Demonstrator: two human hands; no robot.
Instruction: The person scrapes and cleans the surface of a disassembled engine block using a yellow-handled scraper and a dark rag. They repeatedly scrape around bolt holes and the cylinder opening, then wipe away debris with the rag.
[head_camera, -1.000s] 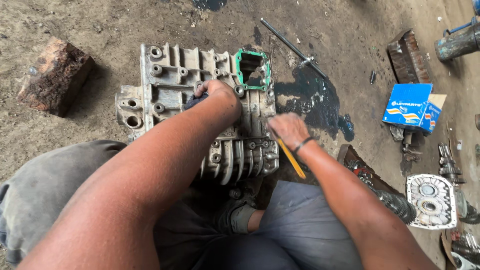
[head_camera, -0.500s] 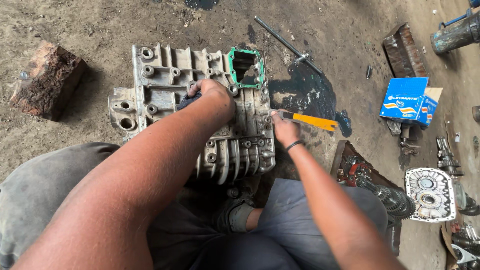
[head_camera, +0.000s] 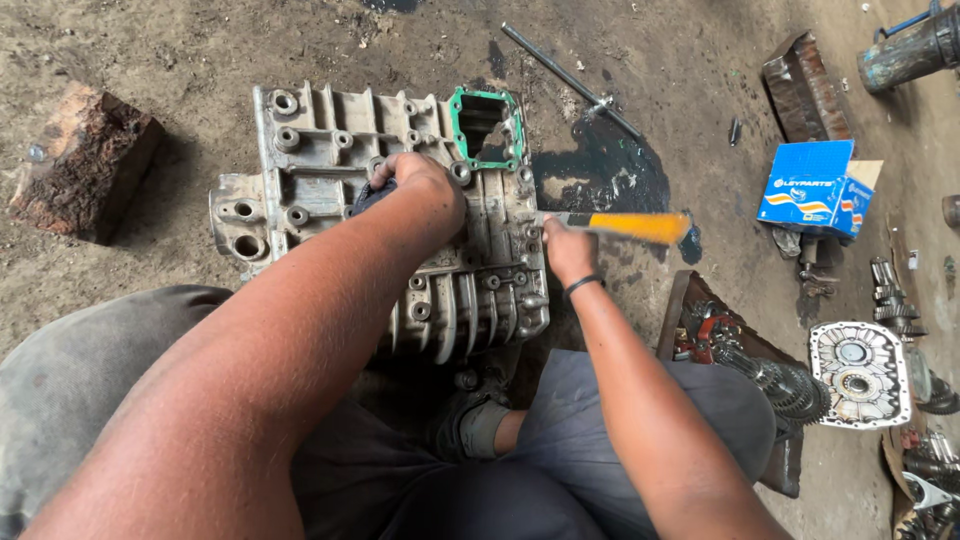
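Place: you're in a rough mechanic's workshop | Ground: bare dirt floor (head_camera: 200, 40) with a dark oil stain (head_camera: 600, 170) | Evidence: aluminium gearbox casing (head_camera: 320, 160), loose gears (head_camera: 790, 385), round cover plate (head_camera: 862, 372), steel rod (head_camera: 570, 78), blue parts box (head_camera: 815, 190), wooden block (head_camera: 85, 160)

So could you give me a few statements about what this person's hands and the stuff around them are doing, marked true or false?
1. The right hand holds a yellow-handled tool. True.
2. The left hand rests on the metal casing. True.
3. The green gasket lies on the dirt. False: it sits on the casing's upper corner.
4. The blue box stands left of the casing. False: it is on the right.
5. A wooden block lies left of the casing. True.
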